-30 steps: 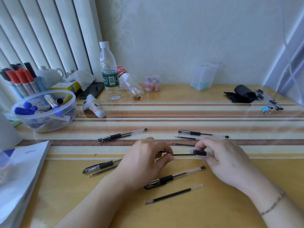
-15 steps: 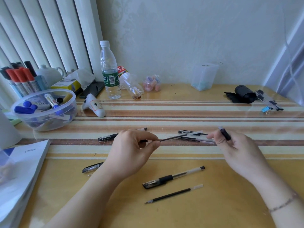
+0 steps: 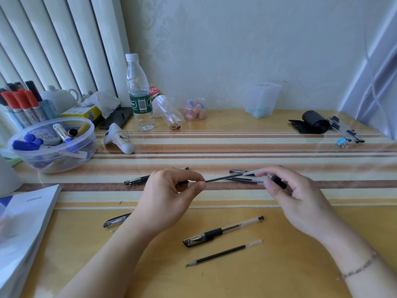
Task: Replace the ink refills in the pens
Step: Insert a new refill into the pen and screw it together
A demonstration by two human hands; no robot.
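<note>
Striped wooden desk [image 3: 214, 147] against a pale wall. Left hand [image 3: 167, 198] pinches a dark refill [image 3: 225, 177] by one end; right hand [image 3: 294, 194] grips a clear pen barrel [image 3: 261, 173] at three o'clock of it. Assembled pen [image 3: 223, 231] and a spare refill [image 3: 223, 252] lie at six o'clock.

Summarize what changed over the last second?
Both hands lifted from the table and drew apart. The left hand now pinches the bare refill; the right hand grips the pen barrel, pulled off it. The loose pens and the spare refill stayed put.
</note>
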